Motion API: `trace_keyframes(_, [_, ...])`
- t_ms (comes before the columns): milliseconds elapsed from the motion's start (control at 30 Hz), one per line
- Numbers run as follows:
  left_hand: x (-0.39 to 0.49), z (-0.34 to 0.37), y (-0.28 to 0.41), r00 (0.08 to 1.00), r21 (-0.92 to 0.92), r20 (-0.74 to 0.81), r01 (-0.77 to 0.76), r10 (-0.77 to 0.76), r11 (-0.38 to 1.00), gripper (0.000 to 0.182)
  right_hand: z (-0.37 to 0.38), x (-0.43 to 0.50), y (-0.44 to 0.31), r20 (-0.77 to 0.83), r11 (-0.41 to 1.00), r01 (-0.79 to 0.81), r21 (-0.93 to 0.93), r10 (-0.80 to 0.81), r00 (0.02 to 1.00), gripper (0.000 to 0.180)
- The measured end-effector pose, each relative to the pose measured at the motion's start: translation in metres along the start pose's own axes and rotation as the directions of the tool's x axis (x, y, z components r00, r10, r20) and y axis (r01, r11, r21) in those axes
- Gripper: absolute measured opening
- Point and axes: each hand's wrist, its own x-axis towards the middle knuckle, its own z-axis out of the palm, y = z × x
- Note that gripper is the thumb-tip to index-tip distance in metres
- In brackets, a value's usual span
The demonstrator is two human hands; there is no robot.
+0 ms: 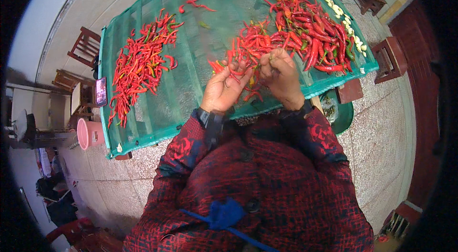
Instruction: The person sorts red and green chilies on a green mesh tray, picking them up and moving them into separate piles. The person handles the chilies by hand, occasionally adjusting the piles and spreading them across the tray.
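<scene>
My left hand (228, 85), palm up, holds several small red chili peppers (219, 67) between its bent fingers. Close on its right, my right hand (281, 73) has thumb and fingertips pinched on a small greenish bit, perhaps a pepper stem. Both hands are above the near edge of a table covered with green mesh netting (193, 73). Behind my right hand lies a heap of larger red peppers (318, 34), with smaller ones reaching towards my left hand. A separate pile of small red chilies (143, 62) is spread at the left.
Peeled garlic cloves (336, 9) line the table's right edge. A smartphone (101, 91) stands at the left edge, above a pink bucket (89, 134). A green basin (345, 116) is beneath the table's near right side. Wooden stools (390, 59) and chairs (85, 46) stand around.
</scene>
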Motion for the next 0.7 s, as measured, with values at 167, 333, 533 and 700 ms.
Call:
trace_keyframes(167, [0.005,-0.003,0.008,0.999,0.081,-0.003,-0.032,0.032,0.996,0.01,0.001,-0.007,0.008,0.283,0.795,0.048,-0.604,0.158,0.946,0.01])
trace_keyframes(333, [0.009,-0.013,0.005,0.991,0.259,-0.054,-0.108,0.126,0.96,0.011,0.022,-0.013,0.038,0.184,0.441,0.139,-0.887,0.061,0.981,0.017])
trace_keyframes(533, [0.01,-0.022,-0.003,0.985,0.312,-0.123,-0.074,0.117,0.947,0.008,0.025,-0.01,0.047,0.331,0.116,0.341,-0.933,-0.092,0.939,0.024])
trace_keyframes(700, [0.009,-0.022,-0.001,0.979,0.219,-0.178,-0.054,0.094,0.974,0.008,0.02,-0.011,0.044,0.447,0.012,0.449,-0.894,-0.069,0.892,0.023])
